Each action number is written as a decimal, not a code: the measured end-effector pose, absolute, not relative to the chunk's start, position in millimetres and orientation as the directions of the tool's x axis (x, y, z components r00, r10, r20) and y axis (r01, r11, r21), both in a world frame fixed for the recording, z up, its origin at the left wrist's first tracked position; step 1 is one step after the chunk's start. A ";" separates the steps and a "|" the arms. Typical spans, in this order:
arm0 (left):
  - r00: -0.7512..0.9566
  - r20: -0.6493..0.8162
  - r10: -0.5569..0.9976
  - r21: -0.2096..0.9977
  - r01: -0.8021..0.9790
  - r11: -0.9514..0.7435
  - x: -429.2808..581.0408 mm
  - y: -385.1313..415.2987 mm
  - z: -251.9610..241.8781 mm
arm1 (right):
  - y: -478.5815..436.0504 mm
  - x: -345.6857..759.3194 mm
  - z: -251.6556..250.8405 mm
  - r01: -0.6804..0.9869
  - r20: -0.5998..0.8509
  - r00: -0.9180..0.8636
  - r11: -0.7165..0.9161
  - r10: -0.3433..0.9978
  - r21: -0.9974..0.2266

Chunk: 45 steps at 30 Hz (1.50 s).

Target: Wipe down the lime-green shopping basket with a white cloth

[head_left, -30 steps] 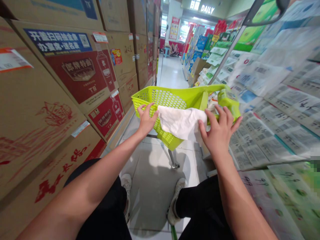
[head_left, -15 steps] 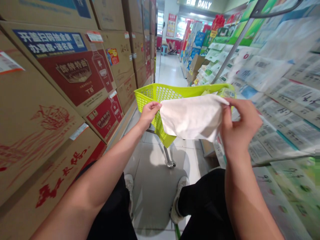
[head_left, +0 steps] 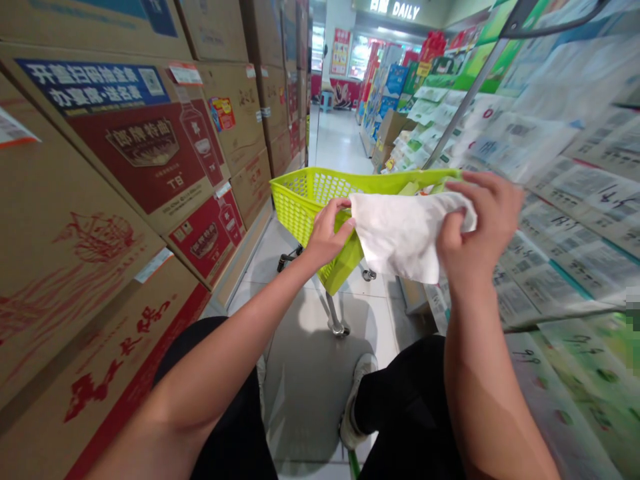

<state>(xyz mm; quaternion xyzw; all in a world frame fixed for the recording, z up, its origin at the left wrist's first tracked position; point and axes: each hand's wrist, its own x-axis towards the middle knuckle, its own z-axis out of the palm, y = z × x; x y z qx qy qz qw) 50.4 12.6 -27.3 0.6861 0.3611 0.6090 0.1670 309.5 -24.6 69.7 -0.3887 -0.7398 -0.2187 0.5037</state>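
A white cloth-like sheet [head_left: 400,233] hangs between my two hands in front of the yellow-green shopping cart [head_left: 295,210]. My left hand [head_left: 330,233] pinches its upper left corner between thumb and fingers. On the other side my right hand [head_left: 480,227] grips the right end, with the thumb pressed into the sheet and the fingers curled behind and over it. The lower edge drapes freely. Behind the sheet, part of the cart's basket and some packages inside it are hidden.
Stacked cardboard boxes [head_left: 145,147] line the left of the aisle. Plastic-wrapped white packs [head_left: 560,233] with handwritten prices fill the right shelf. A slanting metal pole [head_left: 467,103] rises at the right. Below are the tiled floor [head_left: 300,400] and a shoe [head_left: 356,400].
My left hand has moved right and a little down with its corner, bringing my hands closer together. The sheet now looks narrower and more creased, and my right fingers curl further over its end.
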 end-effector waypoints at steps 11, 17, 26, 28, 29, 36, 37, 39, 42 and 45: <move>0.257 0.709 0.657 0.535 0.412 -0.738 38.5 20.4 -15.6 | -23.3 328.4 65.2 0.702 0.704 -0.424 0.698 0.570 -0.142; 0.275 0.693 0.666 0.562 0.372 -0.738 35.2 14.1 -15.9 | -38.7 345.0 74.0 0.632 0.581 -0.539 0.749 0.610 -0.200; 0.179 0.681 0.710 0.608 0.402 -0.684 17.6 9.8 -14.7 | -55.1 277.0 56.1 0.803 0.746 -0.325 0.586 0.581 -0.106; 0.150 0.680 0.718 0.632 0.377 -0.677 10.7 10.7 -12.3 | -61.8 269.9 60.3 0.763 0.714 -0.393 0.638 0.580 -0.099; 0.134 0.678 0.722 0.647 0.356 -0.674 7.8 11.4 -11.4 | -64.8 268.7 63.1 0.732 0.688 -0.437 0.674 0.579 -0.102; -0.007 0.645 0.764 0.753 0.177 -0.634 -12.7 25.5 -14.1 | -68.1 278.9 61.4 0.546 0.704 -0.526 0.824 0.477 -0.150; -0.022 0.638 0.770 0.763 0.157 -0.627 -17.8 28.0 -15.6 | -65.9 281.1 58.3 0.574 0.719 -0.506 0.808 0.477 -0.132; -0.054 0.621 0.782 0.782 0.113 -0.613 -29.4 30.6 -17.5 | -60.1 285.4 52.6 0.648 0.768 -0.438 0.756 0.467 -0.090; -0.084 0.571 0.817 0.821 0.057 -0.568 -46.1 22.7 -11.7 | -49.9 289.5 47.3 0.716 0.832 -0.328 0.692 0.448 -0.091; -0.006 0.520 0.854 0.853 0.051 -0.519 -56.6 1.2 7.5 | -43.3 286.1 46.7 0.725 0.830 -0.276 0.672 0.485 -0.152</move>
